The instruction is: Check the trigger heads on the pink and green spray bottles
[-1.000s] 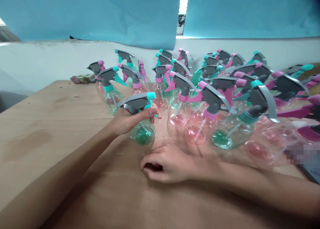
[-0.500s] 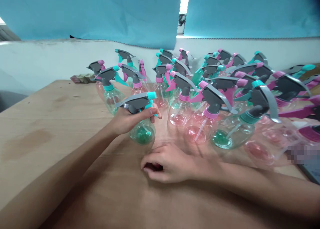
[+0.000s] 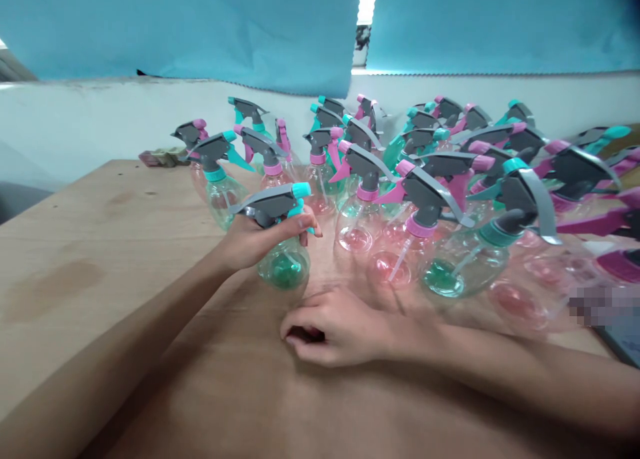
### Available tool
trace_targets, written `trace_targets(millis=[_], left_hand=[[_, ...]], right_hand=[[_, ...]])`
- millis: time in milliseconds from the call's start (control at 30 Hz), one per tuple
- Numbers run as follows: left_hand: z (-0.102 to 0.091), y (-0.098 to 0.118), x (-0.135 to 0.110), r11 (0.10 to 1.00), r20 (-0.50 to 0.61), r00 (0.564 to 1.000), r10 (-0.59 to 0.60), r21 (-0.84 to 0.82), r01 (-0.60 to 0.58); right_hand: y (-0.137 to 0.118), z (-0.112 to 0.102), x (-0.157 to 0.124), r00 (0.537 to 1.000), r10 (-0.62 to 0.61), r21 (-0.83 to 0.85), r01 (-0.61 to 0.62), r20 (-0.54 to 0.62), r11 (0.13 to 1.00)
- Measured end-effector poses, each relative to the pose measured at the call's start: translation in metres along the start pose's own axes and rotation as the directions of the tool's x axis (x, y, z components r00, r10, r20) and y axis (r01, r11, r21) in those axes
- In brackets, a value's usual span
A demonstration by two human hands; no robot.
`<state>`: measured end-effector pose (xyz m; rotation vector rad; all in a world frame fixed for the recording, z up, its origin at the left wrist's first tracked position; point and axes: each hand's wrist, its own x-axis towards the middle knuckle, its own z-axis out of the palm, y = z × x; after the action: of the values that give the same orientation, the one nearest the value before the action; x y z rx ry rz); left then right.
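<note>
My left hand (image 3: pixel 255 242) is wrapped round the neck of a clear green spray bottle (image 3: pixel 285 267), just under its grey head with a turquoise nozzle. Its fingers reach forward by the turquoise trigger. The bottle stands upright on the wooden table. Closer to me, my right hand (image 3: pixel 333 329) rests on the tabletop with its fingers curled into a loose fist. A dark hollow shows inside the curl, with nothing visible in it. A pink spray bottle (image 3: pixel 395 267) and another green spray bottle (image 3: pixel 450 272) stand to the right of both hands.
Many pink and green spray bottles crowd the wooden table (image 3: pixel 65 245) from behind my left hand to the right edge. A small pink and beige object (image 3: pixel 163 157) lies at the back left. Blue cloth (image 3: pixel 200 32) hangs over the wall behind. A dark-edged flat item (image 3: pixel 623 332) is at far right.
The whole view has shifted very slightly. Both hands and the spray bottles hold the same positions.
</note>
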<state>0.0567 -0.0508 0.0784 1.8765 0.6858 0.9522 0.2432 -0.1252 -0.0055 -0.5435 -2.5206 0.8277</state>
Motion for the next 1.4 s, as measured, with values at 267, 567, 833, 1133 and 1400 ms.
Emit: trace_targets(millis=[267, 567, 833, 1133, 1400], left_hand=[[-0.0016, -0.0005, 0.0010, 1.000, 0.014, 1.000, 0.013, -0.003, -0.013], [-0.0002, -0.0033, 0.0010, 1.000, -0.031, 1.000, 0.006, -0.025, -0.007], [0.0015, -0.0019, 0.0035, 0.998, -0.040, 0.998, 0.050, -0.037, -0.051], [-0.0007, -0.0056, 0.0027, 0.998, -0.016, 0.999, 0.045, -0.048, -0.046], [-0.0028, -0.0045, 0.0020, 0.999, 0.010, 0.999, 0.035, -0.020, -0.035]], right_hand=[[0.0020, 0.0019, -0.0009, 1.000, -0.016, -0.002, 0.016, -0.012, 1.000], [0.0014, 0.0006, -0.0020, 1.000, -0.009, -0.015, 0.009, -0.002, 1.000], [0.0026, 0.0011, -0.0029, 1.000, -0.014, -0.003, 0.014, -0.025, 1.000], [0.0025, 0.0011, -0.0025, 1.000, -0.007, -0.002, 0.007, -0.009, 1.000], [0.0019, 0.0014, -0.0011, 1.000, -0.010, 0.004, 0.010, -0.016, 1.000]])
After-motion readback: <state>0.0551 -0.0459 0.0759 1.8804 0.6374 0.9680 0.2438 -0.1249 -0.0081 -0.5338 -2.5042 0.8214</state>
